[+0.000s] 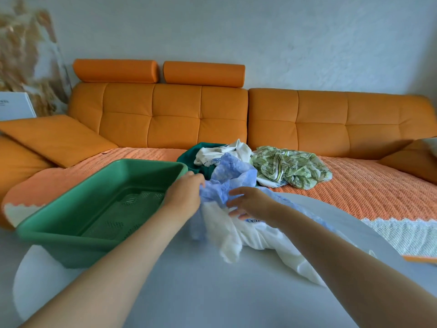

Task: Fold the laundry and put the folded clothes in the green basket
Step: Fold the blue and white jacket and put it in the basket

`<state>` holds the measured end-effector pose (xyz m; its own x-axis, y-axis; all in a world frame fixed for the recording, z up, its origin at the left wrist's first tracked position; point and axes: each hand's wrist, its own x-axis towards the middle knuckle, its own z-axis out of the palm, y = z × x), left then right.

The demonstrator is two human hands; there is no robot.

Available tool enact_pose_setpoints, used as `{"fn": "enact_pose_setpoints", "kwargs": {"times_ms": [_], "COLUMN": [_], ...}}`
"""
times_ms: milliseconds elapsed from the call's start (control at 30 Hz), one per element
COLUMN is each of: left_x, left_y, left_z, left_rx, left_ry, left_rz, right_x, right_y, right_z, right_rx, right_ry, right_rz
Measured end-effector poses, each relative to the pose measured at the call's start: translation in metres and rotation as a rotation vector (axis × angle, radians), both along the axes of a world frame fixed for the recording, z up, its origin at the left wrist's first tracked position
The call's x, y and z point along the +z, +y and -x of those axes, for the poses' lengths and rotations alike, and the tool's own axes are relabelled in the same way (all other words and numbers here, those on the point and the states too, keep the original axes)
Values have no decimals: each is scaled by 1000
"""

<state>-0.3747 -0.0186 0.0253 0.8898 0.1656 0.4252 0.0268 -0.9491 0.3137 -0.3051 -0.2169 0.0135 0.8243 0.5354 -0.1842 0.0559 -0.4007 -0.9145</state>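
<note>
A green basket (78,230) with nothing in it stands at the table's left, partly over the sofa seat. Beside it my left hand (183,194) grips a crumpled light-blue garment (230,172) at its left edge. My right hand (251,204) hovers over the same cloth with fingers spread and relaxed, touching it lightly. Beneath them a white garment (238,235) trails across the table toward the right. Behind, on the sofa, lie a dark green piece (189,157), a white printed piece (227,150) and a green leaf-patterned piece (288,169).
The pale grey round table (212,292) fills the foreground. An orange sofa (175,114) with an orange quilted cover (369,185) runs behind it. Orange cushions (54,138) lean at the far left. An orange-edged object (419,259) shows at the right edge.
</note>
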Motion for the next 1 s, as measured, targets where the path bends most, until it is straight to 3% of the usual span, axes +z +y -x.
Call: {"fn": "enact_pose_setpoints", "kwargs": {"times_ms": [67,133,233,333,367,467,567,700,800,900,933,1000], "left_x": [11,12,-4,-30,-38,-62,-63,-24,-4,-16,-26,-45], "left_y": [0,-4,-18,-38,-44,-43,-38,-48,-52,-61,-66,-76], "left_z": [2,4,0,0,1,0,-4,-14,-29,-36,-38,-39], "left_rx": [236,295,-92,-360,-363,-303,-314,-291,-152,74,87,-127], "left_ry": [110,138,2,232,338,496,478,503,457,256,163,14], "left_rz": [-251,-433,-362,-28,-26,-272,-145,-28,-57,-360,-426,-356], "right_x": [-13,-23,-33,-41,-43,-44,-40,-20,-10,-18,-23,-30], "right_y": [-10,-21,-35,-46,-49,-58,-69,-82,-88,-90,-91,-92], "right_z": [-3,-2,4,7,7,7,1,-10,-19,-29,-30,-28], "right_rx": [65,141,273,324,315,240,169,68,28,-25,-49,-53], "right_ry": [-142,-276,-372,-522,-607,-797,-705,-513,-579,-1012,-1101,-1138], "right_rz": [205,391,544,700,751,869,916,643,607,941,987,921]}}
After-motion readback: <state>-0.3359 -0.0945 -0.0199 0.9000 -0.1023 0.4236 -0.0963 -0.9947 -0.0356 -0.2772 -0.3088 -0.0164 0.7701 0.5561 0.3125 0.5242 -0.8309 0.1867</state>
